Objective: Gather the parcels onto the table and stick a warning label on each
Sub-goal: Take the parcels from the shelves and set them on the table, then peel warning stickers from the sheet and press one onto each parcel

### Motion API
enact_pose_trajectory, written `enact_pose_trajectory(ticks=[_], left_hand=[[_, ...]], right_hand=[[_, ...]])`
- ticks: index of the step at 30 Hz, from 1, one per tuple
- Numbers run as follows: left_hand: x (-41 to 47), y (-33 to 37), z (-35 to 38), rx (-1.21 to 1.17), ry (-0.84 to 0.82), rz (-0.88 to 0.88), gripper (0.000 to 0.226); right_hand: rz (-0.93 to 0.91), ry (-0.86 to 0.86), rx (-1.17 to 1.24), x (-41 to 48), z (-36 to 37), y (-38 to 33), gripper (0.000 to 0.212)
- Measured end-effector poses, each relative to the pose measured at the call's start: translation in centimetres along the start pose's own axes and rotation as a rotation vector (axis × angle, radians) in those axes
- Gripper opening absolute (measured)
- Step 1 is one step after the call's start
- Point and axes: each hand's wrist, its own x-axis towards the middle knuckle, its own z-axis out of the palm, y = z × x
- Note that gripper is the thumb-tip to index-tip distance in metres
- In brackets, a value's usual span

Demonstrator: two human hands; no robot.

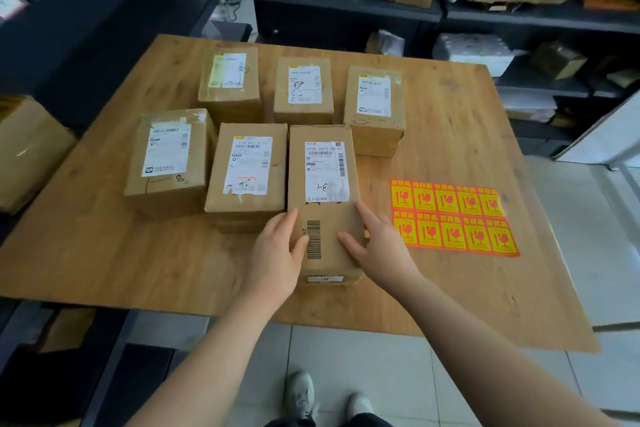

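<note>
The left hand (277, 248) and right hand (379, 248) rest straight-fingered on the long parcel (323, 184) by the table's (138, 270) near edge, its length pointing away; the warning-label sheet (453, 217) lies nearer the right hand.

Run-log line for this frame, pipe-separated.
left hand: open, on front parcel | right hand: open, on same parcel | table: six parcels | label sheet: right of parcels, none stuck yet
</note>
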Motion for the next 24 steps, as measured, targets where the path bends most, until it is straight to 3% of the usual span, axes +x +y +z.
enact_pose_trajectory(ticks=[5, 9, 16, 24], left_hand=[[0.7, 1.5, -0.7, 0.338, 0.097, 0.154, 0.04], [1.6, 4.6, 0.1, 0.382, 0.112, 0.277, 0.031], [3.7, 11.4, 6.0, 0.36, 0.0, 0.411, 0.032], [6.6, 14.9, 14.9, 0.395, -0.15, 0.214, 0.041]], right_hand=[[-0.054, 0.039, -0.188, -0.4, -1.3, 1.1, 0.061], [-0.023, 0.077, -0.321, -0.8, -3.5, 3.3, 0.057], [0.067, 0.091, -0.392, -0.3, -8.1, 9.4, 0.055], [0.066, -0.061, -0.46, 2.9, -11.5, 17.1, 0.06]])
